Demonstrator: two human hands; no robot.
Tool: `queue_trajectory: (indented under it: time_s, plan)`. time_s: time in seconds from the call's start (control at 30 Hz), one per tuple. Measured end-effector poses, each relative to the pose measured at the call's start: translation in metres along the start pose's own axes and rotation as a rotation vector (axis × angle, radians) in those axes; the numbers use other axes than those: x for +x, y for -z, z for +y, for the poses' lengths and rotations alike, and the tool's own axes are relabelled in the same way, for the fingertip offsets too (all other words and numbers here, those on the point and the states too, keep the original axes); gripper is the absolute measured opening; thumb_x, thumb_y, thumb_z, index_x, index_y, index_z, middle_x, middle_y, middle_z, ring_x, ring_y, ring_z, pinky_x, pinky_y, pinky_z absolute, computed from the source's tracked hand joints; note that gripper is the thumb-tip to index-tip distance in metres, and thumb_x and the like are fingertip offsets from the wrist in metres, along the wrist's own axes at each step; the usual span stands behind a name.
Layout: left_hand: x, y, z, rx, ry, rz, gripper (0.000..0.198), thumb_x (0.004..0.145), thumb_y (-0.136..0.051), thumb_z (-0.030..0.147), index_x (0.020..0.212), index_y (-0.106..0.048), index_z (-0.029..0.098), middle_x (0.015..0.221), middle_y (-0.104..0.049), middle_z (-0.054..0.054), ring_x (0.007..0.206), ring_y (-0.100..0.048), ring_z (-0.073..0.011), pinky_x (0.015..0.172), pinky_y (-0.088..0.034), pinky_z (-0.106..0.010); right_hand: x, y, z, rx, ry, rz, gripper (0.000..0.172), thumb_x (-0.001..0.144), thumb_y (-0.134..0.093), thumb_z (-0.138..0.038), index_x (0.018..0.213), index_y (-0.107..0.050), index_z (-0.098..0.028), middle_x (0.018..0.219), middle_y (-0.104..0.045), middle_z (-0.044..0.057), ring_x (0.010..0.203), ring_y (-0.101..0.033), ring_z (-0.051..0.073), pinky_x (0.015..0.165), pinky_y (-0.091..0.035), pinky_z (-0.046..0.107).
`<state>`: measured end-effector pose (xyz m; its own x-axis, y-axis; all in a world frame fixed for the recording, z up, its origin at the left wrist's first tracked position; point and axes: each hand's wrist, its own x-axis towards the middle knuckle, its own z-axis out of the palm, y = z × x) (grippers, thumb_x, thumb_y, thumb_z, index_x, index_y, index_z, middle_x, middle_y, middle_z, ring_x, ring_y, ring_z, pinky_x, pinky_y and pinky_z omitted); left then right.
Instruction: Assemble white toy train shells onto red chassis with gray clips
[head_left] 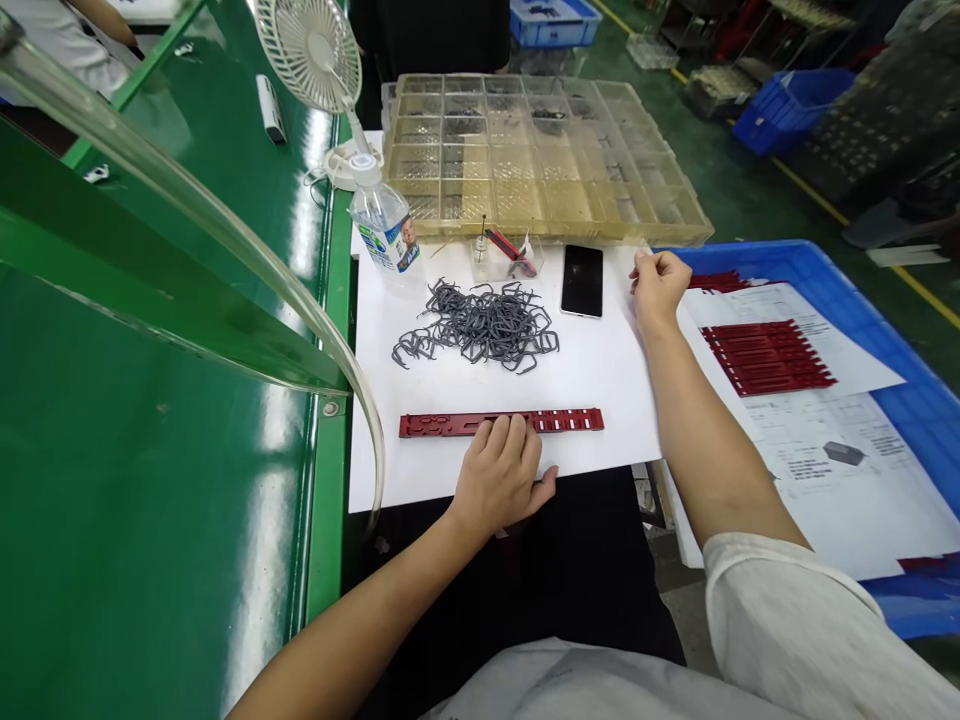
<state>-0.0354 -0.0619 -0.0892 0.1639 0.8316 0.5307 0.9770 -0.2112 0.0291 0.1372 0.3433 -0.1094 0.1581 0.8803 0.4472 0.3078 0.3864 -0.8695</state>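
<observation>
A long red slotted strip (427, 425) lies flat on the white work surface (600, 400), parallel to its front edge. My left hand (501, 470) is over the strip's middle, fingers bent together and pressing it down, thumb at the board's edge. At the far right corner of the board is my right hand (660, 285), thumb and fingertips pinched together; what they hold, if anything, is too small to make out. Beyond the strip is a tangled pile of dark grey bent clips (491, 325). A black phone (582, 281) lies between that pile and my right hand.
A clear compartment box (540, 160) spans the back, with a small clear tray (506, 258) before it. A bottle (382, 215) and fan (311, 50) stand at left, near a clear tube (300, 295). Right, a blue crate (810, 265) carries papers and red strips (769, 358).
</observation>
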Motion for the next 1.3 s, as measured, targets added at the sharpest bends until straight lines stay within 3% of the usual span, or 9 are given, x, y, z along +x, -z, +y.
queue_trajectory:
  time_s: [0.1,0.3,0.8,1.07,1.3]
  plan:
    - [-0.0002,0.0004,-0.0001,0.006,0.001,-0.005,0.043,0.102,-0.066,0.049,0.117,-0.078,0.01,0.121,-0.078,-0.023,0.109,-0.069,-0.0381,0.095,-0.056,-0.049,-0.0005,0.0008,0.0007,0.016,0.006,-0.021,0.05,0.099,-0.08,-0.048,0.069,-0.048,-0.025,0.063,-0.054,-0.007,0.049,-0.044,0.009,0.051,-0.038,0.026]
    - [0.0002,0.0003,-0.0008,0.022,-0.004,0.015,0.043,0.102,-0.065,0.049,0.115,-0.078,0.01,0.119,-0.077,-0.022,0.108,-0.069,-0.0375,0.094,-0.055,-0.048,-0.0011,0.001,-0.0003,0.02,-0.002,-0.012,0.045,0.099,-0.078,-0.038,0.069,-0.049,-0.024,0.063,-0.055,-0.007,0.048,-0.043,0.008,0.053,-0.039,0.026]
    - [-0.0014,0.002,-0.0018,-0.002,0.003,-0.008,0.044,0.103,-0.066,0.049,0.121,-0.078,0.011,0.123,-0.078,-0.023,0.111,-0.07,-0.0387,0.096,-0.054,-0.049,0.0002,0.0004,0.0033,0.018,0.016,-0.023,0.05,0.096,-0.08,-0.051,0.069,-0.047,-0.025,0.062,-0.053,-0.007,0.047,-0.044,0.009,0.05,-0.037,0.026]
    - [-0.0006,0.003,-0.0021,0.001,-0.003,0.012,0.044,0.104,-0.065,0.048,0.12,-0.079,0.009,0.122,-0.078,-0.022,0.111,-0.07,-0.0381,0.096,-0.055,-0.048,-0.0013,0.0002,0.0005,0.029,0.007,-0.022,0.047,0.098,-0.079,-0.04,0.068,-0.046,-0.025,0.062,-0.054,-0.008,0.046,-0.042,0.008,0.051,-0.037,0.027]
    - [-0.0026,0.001,-0.0025,0.0,-0.007,-0.002,0.045,0.105,-0.064,0.049,0.122,-0.079,0.011,0.124,-0.078,-0.023,0.112,-0.07,-0.0391,0.097,-0.055,-0.05,-0.0011,0.0005,0.0018,0.001,0.013,-0.019,0.047,0.098,-0.08,-0.042,0.068,-0.049,-0.024,0.062,-0.056,-0.008,0.047,-0.044,0.009,0.053,-0.04,0.026]
